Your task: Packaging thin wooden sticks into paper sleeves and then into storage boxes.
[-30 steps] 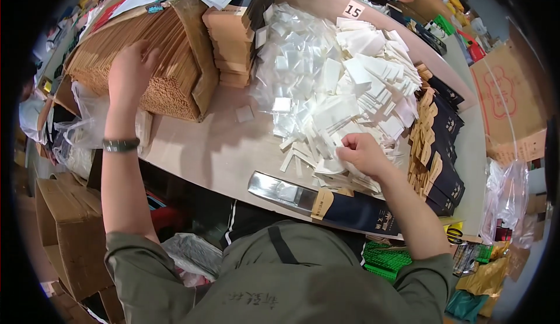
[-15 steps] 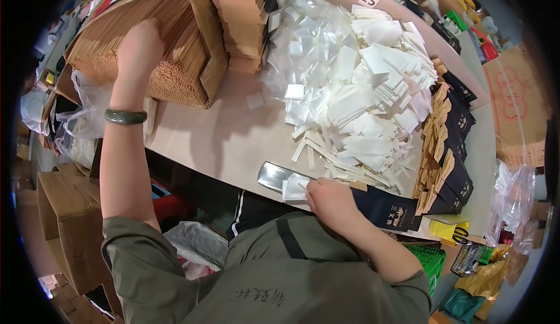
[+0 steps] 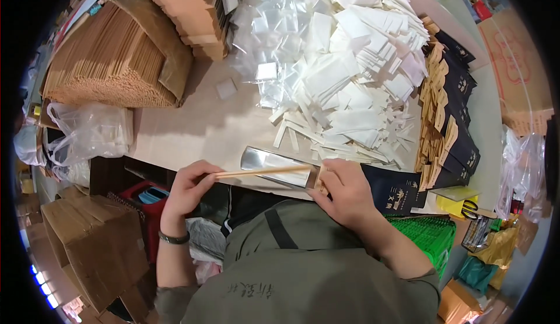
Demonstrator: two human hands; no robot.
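My left hand (image 3: 194,185) is closed around one end of a thin pair of wooden chopsticks (image 3: 262,172). The chopsticks point right, crossing over a shiny curved metal strip (image 3: 256,158) at the table's front edge. Their far end reaches close to the fingers of my right hand (image 3: 344,193). That hand is closed at the tan-edged mouth of a dark paper sleeve, beside the right end of the strip; my fingers hide most of this sleeve. More dark blue sleeves (image 3: 394,193) lie just right of my right hand.
A carton of densely packed chopsticks (image 3: 105,61) stands at the left, with stacked tan-edged sleeves (image 3: 195,12) beside it. White paper packets (image 3: 350,73) and clear plastic packets (image 3: 280,26) pile up behind. Scissors (image 3: 469,209) hang at the right edge; cardboard boxes (image 3: 96,242) are lower left.
My left hand has come from the chopstick carton to the front edge, bringing a pair of chopsticks. The white packet under my right fingers is out of sight.
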